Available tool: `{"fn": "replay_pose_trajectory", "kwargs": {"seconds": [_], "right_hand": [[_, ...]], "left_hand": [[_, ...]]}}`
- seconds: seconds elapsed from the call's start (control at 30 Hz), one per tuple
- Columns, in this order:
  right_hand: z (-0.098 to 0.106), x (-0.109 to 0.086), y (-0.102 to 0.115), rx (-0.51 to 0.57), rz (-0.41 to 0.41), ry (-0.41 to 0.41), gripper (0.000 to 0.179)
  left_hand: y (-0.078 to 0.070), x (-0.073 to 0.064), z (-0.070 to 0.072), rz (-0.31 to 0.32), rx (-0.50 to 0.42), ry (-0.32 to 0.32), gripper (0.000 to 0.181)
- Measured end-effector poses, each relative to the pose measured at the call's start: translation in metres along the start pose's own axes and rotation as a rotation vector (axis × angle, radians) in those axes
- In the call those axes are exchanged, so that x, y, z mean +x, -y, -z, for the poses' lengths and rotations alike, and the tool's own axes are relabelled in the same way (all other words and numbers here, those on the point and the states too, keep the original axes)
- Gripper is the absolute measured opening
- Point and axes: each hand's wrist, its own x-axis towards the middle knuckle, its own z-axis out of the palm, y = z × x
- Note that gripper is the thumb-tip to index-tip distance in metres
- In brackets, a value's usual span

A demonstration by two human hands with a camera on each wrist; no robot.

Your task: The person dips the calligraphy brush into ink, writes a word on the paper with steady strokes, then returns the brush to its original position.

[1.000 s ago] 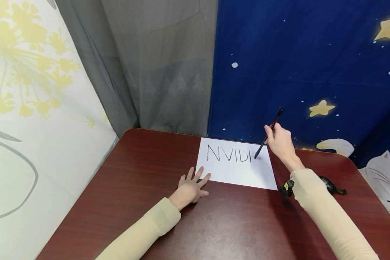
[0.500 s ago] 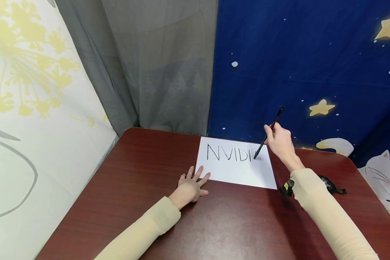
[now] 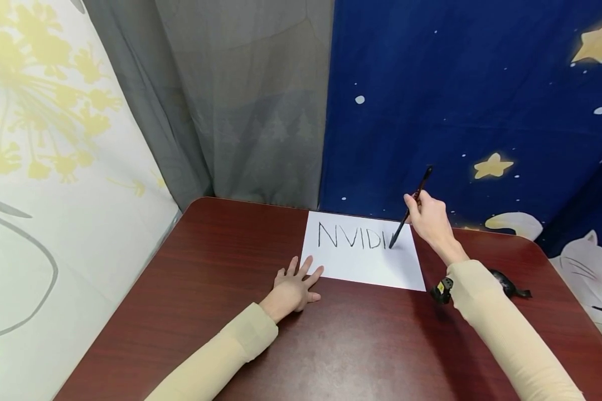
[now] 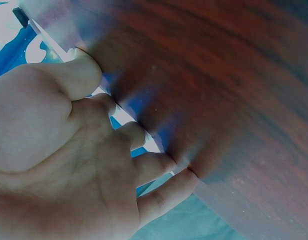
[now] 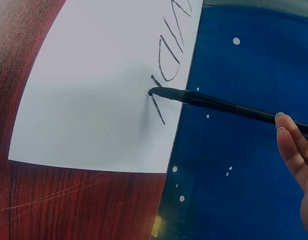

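Observation:
A sheet of white paper [image 3: 361, 268] lies near the table's far edge, with black letters reading "NVIDI" [image 3: 352, 236] and a slanted stroke [image 5: 158, 109] after them. My right hand [image 3: 431, 220] pinches a slim dark brush [image 3: 410, 209] by its upper part. The black brush tip [image 5: 156, 92] touches the paper at the lower end of that slanted stroke. At the sheet's near left corner my left hand [image 3: 292, 291] rests with spread fingers, some on the paper and the rest on the table. In the left wrist view the palm shows, with fingertips [image 4: 186, 175] against the wood.
The reddish-brown table [image 3: 221, 256] extends around the paper. Behind its far edge hang a grey curtain [image 3: 261, 111] and a blue starry curtain [image 3: 406, 100]. A black object [image 3: 506, 283] lies beside the right forearm, partly hidden by the sleeve.
The brush tip has slid slightly down the paper toward me, and the stroke after the last "I" has lengthened. The left hand has stayed in place.

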Motion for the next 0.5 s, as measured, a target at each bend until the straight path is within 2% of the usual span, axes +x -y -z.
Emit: {"fn": "replay_pose_trajectory", "kwargs": {"seconds": [0.17,0.27,0.37,0.47,0.5], "right_hand": [[0.000,0.001,0.000,0.002,0.008,-0.004,0.043],[0.000,0.001,-0.001,0.007,0.011,-0.003,0.042],[0.002,0.001,-0.002,0.010,0.020,-0.004,0.041],[0.006,0.002,-0.002,0.015,0.037,-0.030,0.041],[0.008,0.002,-0.002,0.015,0.047,-0.044,0.041]], "left_hand": [[0.003,0.011,-0.008,-0.006,0.007,-0.010,0.071],[0.003,0.012,-0.010,-0.004,0.009,-0.016,0.072],[0.001,0.007,-0.005,0.007,0.016,-0.014,0.071],[0.003,0.012,-0.010,-0.010,0.016,-0.017,0.072],[0.002,0.009,-0.007,-0.005,0.017,-0.016,0.071]]}}
